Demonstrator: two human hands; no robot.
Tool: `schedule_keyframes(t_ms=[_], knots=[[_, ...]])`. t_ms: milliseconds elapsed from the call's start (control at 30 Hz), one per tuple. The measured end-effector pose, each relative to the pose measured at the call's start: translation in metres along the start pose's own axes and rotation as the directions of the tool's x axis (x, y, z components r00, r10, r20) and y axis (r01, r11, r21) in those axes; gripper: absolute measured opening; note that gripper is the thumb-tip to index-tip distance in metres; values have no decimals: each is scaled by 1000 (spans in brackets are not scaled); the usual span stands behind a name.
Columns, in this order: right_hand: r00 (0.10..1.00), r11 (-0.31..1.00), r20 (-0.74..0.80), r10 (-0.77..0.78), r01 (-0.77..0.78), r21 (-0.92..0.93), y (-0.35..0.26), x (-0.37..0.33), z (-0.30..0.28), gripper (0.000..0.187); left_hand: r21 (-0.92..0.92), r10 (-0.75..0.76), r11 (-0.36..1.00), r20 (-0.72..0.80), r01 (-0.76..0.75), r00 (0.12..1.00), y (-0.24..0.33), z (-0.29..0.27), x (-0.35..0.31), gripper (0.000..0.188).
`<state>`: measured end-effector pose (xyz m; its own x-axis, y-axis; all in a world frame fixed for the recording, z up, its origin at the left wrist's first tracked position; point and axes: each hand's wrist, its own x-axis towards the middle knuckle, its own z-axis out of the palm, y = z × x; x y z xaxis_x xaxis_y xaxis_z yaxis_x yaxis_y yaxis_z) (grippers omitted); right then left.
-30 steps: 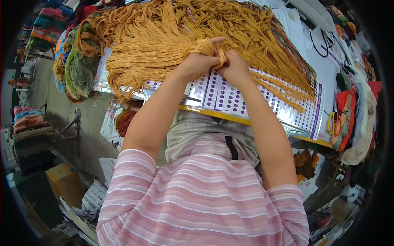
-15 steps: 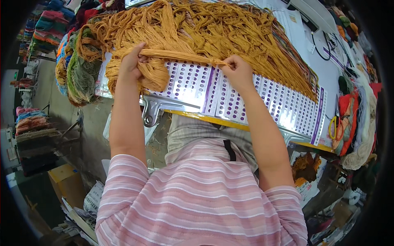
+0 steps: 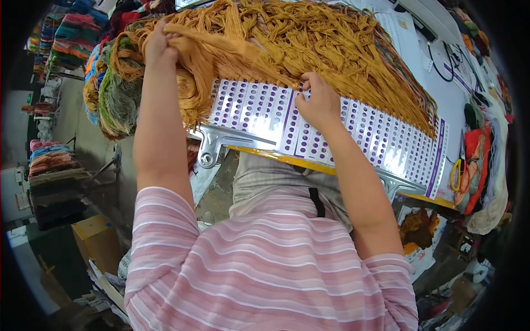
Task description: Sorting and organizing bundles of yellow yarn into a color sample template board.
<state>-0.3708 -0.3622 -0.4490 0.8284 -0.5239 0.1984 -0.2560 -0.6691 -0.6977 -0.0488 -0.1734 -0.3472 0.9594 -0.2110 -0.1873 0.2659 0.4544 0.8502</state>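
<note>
A: How is the left hand recorded?
B: Raised at the upper left, its fingers closed around the light golden-orange hank of fine yarn.
A: And the hank's position?
B: It is stretched slantwise from the left hand down toward the right hand, above the upper edge of the white cards with rows of purple-looking round holes.
A: State of the right fingers?
B: Thumb and forefinger are seen partly parted, just beside the hank's narrow end; whether a strand is pinched cannot be told.
A: Surroundings noted?
B: A thick layer of mustard-yellow yarn is spread over the worktop behind the cards. A silver metal clip is seen at their near left corner. Grey-green yarn hanks are bunched at the left, and yellow-handled scissors are placed at the right.
</note>
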Motion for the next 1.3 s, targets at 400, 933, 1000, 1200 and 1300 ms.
schedule_keyframes(t_ms=[400,933,1000,1200,1300], knots=[[988,953,-147,45,2,304,-12,-6,-4,19,-60,-16,991,825,116,565,-13,42,-142,57],[997,888,-78,-8,43,458,-112,-8,-49,25,-9,-125,930,932,367,339,-50,29,-194,87],[999,768,39,-31,-1,640,-106,-6,-35,26,-14,-113,932,938,363,328,-53,26,-192,83],[967,372,238,86,-253,893,-91,2,-45,16,-128,34,800,985,586,169,-60,19,-172,68],[953,-250,302,-6,-293,923,-43,8,-110,11,-258,-38,825,863,503,504,-26,-21,-140,50]])
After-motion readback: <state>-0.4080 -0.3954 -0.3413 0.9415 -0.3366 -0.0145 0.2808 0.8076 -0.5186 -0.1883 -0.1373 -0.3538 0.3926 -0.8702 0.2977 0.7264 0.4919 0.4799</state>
